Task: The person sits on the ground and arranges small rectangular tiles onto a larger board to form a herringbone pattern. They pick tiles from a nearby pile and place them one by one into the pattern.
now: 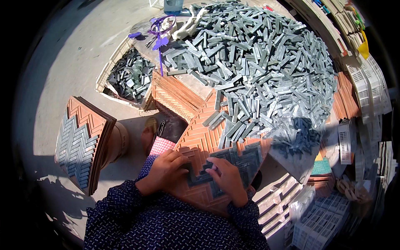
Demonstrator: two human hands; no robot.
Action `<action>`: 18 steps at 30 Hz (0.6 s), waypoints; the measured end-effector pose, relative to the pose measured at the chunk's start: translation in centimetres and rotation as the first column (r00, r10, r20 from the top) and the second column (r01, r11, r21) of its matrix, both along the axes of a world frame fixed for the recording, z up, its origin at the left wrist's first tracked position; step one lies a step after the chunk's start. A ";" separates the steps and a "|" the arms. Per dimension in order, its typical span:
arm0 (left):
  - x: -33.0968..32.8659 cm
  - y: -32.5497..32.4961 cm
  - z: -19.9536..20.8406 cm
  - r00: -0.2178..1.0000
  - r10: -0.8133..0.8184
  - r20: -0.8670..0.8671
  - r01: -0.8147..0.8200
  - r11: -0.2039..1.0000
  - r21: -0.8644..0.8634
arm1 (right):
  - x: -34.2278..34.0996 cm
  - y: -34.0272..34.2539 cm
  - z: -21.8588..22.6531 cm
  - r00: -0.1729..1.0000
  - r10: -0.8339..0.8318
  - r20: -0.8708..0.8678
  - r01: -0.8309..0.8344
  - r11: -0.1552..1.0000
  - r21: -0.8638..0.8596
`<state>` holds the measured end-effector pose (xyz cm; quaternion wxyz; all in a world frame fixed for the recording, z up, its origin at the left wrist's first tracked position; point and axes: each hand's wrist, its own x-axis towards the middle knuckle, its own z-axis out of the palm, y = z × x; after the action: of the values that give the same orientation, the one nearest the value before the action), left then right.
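Simply plain tiles (250, 161) beneath right hand (228, 176)

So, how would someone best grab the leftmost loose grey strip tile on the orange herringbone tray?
Probably across its narrow width, mid-length, coming from above left: the grey strip tile is long and slim, its left side facing bare orange herringbone tray. Another strip tile lies close on its right, so it may need sliding free.

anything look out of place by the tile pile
Yes: a purple wand with butterfly shapes sits at the left edge of the grey tile pile, looking more like a toy than a tool. Loose tiles lie jumbled over the far end of the orange tray.
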<state>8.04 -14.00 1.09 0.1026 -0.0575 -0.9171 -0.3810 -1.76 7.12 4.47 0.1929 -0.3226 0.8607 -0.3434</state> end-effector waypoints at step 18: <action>-0.5 2.9 1.2 0.954 0.113 0.278 -0.053 0.976 -0.213 | 1.8 0.8 -0.5 0.995 -0.089 -0.040 0.081 0.984 -0.157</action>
<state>7.57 -11.07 2.25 -0.0227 0.0274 -0.9578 -0.2851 0.01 7.96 3.98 0.1320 -0.3077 0.8486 -0.4096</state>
